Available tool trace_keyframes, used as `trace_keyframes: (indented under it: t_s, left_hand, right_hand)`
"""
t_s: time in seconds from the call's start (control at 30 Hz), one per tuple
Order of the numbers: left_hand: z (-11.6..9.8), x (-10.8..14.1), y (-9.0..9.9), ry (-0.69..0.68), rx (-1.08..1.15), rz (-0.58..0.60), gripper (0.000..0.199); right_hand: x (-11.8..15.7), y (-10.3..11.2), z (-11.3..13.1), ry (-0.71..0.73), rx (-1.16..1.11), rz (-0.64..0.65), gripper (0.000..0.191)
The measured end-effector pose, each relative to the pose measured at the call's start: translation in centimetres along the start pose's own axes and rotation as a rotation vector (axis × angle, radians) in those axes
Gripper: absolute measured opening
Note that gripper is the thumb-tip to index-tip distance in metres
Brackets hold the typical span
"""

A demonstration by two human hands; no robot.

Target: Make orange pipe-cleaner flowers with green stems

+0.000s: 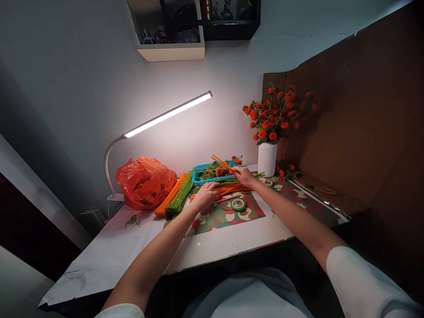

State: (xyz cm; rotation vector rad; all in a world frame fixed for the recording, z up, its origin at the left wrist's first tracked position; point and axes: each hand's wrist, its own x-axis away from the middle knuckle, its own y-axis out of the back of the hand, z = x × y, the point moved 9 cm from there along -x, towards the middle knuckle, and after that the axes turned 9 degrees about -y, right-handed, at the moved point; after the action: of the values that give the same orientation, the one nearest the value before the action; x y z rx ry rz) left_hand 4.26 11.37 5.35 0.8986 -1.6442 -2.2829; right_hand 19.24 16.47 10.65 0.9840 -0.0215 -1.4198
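Note:
Several orange pipe cleaners [221, 161] are gripped in my right hand [244, 176], which is raised over the blue basket's right front side, and their ends point up to the left. My left hand [206, 196] is lower, beside loose orange pipe cleaners [233, 189] on the table, with its fingers stretched out. Whether those fingertips press on the pipe cleaners I cannot tell. Behind both hands, a blue basket [207, 180] holds green stems and red-orange flowers. A roll of green tape [238, 204] lies in front of my hands.
Left of my hands lie bundles of green pipe cleaners [180, 194] and orange pipe cleaners [170, 196], beside an orange plastic bag [144, 183]. A lit desk lamp [168, 114] reaches overhead. The white vase [266, 160] of flowers, pliers [319, 189] and a brown board [351, 115] are on the right.

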Motion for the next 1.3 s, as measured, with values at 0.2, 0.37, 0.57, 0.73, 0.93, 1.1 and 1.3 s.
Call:
trace_keyframes:
  t_s: [0.2,0.37,0.57,0.73,0.93,1.1,1.3]
  left_hand:
    - [1.3,0.5,-0.6,0.097,-0.002,0.045,0.024]
    - [1.1,0.6,-0.5,0.081,-0.017,0.045,0.022]
    - [0.9,0.3,0.3,0.084,0.005,-0.034,0.022]
    - [1.1,0.2,0.2,0.093,-0.037,-0.002,0.035]
    - [2.9,0.9,-0.2,0.245,-0.153,0.034,0.027]
    - [3.3,1.4,0.3,0.276,-0.189,-0.005,0.025]
    - [3.9,2.2,1.0,0.304,-0.195,-0.057,0.024]
  right_hand:
    - [-0.6,8.5,-1.9,-0.141,-0.047,-0.367,0.043]
    - [1.0,13.6,0.0,-0.086,0.058,-0.582,0.047]
    - [0.5,7.3,2.7,-0.026,0.108,-0.090,0.031]
    - [1.9,-1.7,2.2,-0.079,0.368,0.383,0.026]
    - [3.7,-3.0,-1.2,-0.178,0.767,0.345,0.031]
    - [4.0,-0.8,-3.0,-0.214,0.910,0.309,0.016]
    - [3.5,-0.1,-3.2,-0.222,0.876,0.292,0.034]
